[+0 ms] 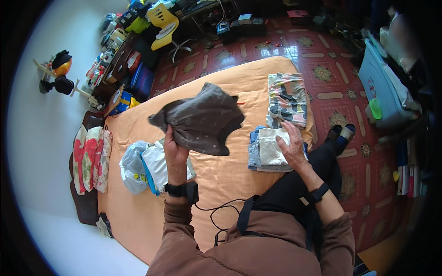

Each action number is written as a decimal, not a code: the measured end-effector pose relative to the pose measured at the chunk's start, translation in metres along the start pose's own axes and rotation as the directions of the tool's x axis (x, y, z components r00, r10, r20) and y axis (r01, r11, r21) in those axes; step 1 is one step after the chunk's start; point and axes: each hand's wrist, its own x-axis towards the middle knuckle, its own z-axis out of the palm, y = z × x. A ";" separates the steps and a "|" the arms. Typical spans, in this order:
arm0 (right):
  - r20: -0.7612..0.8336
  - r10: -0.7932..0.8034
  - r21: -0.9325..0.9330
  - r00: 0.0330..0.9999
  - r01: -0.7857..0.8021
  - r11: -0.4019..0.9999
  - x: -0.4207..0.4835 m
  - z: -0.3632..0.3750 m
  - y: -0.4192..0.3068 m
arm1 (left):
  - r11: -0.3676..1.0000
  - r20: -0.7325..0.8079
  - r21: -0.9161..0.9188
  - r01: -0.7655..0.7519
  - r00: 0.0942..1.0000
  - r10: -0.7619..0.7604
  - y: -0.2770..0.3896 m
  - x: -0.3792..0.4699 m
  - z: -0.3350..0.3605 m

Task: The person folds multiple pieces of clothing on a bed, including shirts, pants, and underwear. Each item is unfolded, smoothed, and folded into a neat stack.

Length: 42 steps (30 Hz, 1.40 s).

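Note:
My left hand (175, 151) grips the edge of a dark grey cloth garment (203, 119), held up over the bed. My right hand (292, 146) has its fingers apart above a stack of folded clothes, with a folded cream cloth (271, 146) on top and blue-grey ones (254, 155) under it; whether it touches the stack I cannot tell. Just beyond lies a folded patterned garment (287, 100). Left of my left forearm are a white folded cloth (157, 165) and a pale plastic bag (134, 169).
An orange sheet (221, 186) covers the bed. Folded floral bedding (90, 158) lies by the headboard. A black cable (221, 207) runs beside my body. Beyond the bed are a yellow chair (165, 29), a blue plastic bin (386, 82) and a red patterned floor (324, 72).

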 end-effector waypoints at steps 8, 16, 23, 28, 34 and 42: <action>0.631 0.145 0.764 0.762 -0.579 -0.283 -0.013 0.017 -0.005 | 0.961 -0.093 0.209 0.179 0.982 -0.163 -0.045 -0.015 0.010; 0.655 0.256 0.756 0.711 -0.611 -0.236 -0.058 0.045 -0.006 | 0.459 0.047 0.884 0.095 0.956 -0.289 -0.139 -0.063 -0.007; 0.647 0.114 0.745 0.754 -0.594 -0.302 -0.063 0.042 -0.030 | -0.029 0.290 0.952 -0.304 0.930 -0.225 -0.173 -0.097 0.036; 0.738 0.050 0.674 0.673 -0.739 0.002 -0.068 0.037 -0.030 | 0.293 0.067 0.956 0.023 0.954 -0.293 -0.176 -0.086 0.006; 0.557 0.385 0.442 0.736 -0.654 0.614 -0.054 0.022 -0.038 | 0.842 -0.195 0.502 0.196 0.975 -0.111 -0.113 -0.041 -0.013; 0.116 0.383 0.855 0.917 -0.288 0.431 0.029 -0.057 -0.074 | 0.626 -0.011 0.632 -0.457 0.802 0.597 -0.011 -0.028 0.025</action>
